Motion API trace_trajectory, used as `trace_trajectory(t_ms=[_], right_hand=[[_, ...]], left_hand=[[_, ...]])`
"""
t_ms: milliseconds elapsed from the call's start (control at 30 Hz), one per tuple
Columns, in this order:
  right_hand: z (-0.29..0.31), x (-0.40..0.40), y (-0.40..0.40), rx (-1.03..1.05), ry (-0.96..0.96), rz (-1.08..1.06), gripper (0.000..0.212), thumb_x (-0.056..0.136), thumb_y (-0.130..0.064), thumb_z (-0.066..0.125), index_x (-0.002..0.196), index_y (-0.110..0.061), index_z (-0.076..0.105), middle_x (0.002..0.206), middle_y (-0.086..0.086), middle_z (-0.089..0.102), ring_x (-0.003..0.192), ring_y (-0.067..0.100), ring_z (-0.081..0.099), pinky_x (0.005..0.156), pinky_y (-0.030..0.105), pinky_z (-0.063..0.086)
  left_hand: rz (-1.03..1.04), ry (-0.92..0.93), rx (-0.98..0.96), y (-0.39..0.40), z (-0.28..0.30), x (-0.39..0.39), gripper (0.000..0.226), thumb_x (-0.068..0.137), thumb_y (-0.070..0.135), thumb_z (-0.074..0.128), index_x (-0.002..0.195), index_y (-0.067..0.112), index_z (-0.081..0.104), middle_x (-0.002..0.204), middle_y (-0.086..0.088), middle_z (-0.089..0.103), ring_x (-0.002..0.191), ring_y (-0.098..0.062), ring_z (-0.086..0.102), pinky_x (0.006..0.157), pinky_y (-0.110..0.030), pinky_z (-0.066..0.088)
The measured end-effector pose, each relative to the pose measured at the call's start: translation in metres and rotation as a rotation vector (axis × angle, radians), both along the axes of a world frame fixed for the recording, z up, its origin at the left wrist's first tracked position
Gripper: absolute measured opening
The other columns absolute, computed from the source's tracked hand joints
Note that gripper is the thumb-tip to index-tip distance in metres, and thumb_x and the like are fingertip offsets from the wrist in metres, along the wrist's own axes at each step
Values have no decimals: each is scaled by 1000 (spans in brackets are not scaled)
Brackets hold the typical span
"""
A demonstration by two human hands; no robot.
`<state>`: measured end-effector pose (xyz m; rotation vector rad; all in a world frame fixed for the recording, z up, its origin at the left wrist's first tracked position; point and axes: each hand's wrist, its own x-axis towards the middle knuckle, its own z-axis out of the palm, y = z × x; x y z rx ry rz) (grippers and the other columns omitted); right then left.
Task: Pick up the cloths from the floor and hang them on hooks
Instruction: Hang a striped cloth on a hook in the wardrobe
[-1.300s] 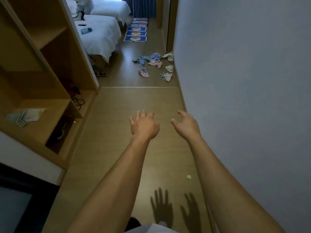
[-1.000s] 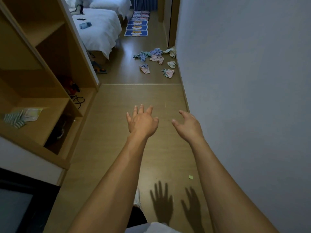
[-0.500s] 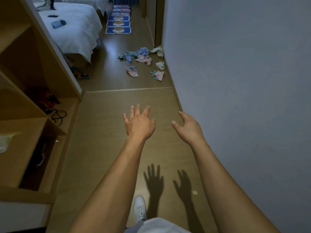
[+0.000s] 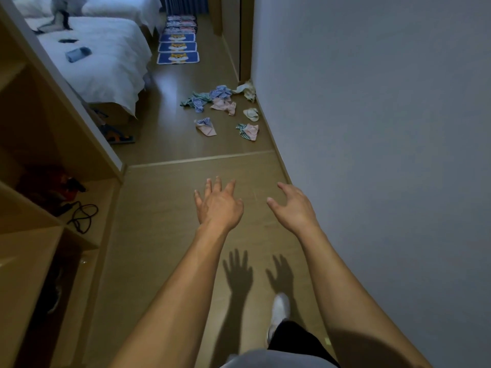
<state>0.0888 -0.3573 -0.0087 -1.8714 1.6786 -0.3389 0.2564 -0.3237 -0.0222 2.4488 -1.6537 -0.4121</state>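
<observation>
Head view: hooks unseen, cloths [image 4: 222, 102] distant

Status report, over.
Left hand and right hand open, empty. Cloths scattered on floor ahead by wall, beyond reach. Path clear.

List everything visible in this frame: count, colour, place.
cloths: several, blue, pink, striped and white, scattered on the floor by the wall ahead
mats: a row, exact count unclear, blue with an orange animal print, on the floor beyond the cloths
beds: two, white, upper left; small dark items lie on the near one
shelves: one wooden unit, tan, along the left
cable: one, black, on a low shelf
wall: white, right side
floor: brown wood
shoe: one, white, bottom centre
left hand: fingers spread, holds nothing
right hand: fingers relaxed, holds nothing
</observation>
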Motion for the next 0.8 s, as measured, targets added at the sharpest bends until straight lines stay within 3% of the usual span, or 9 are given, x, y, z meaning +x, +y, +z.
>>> trace_trajectory(t_ms=[400,800], right_hand=[[-18,48,-182,14,24,125,61,94,-46,53,147,-22,38,153,4,36,141,24,32,114,37,29],[-19,72,-371,47,13,196,59,94,-45,54,147,-22,39,150,6,41,137,26,38,113,40,32]], left_hand=[[98,-17,99,-163,-5,41,60,98,43,40,154,34,19,164,-4,11,151,-27,4,120,-52,3],[120,4,109,-344,-3,52,62,98,44,42,154,32,19,164,-6,11,151,-24,7,119,-49,7]])
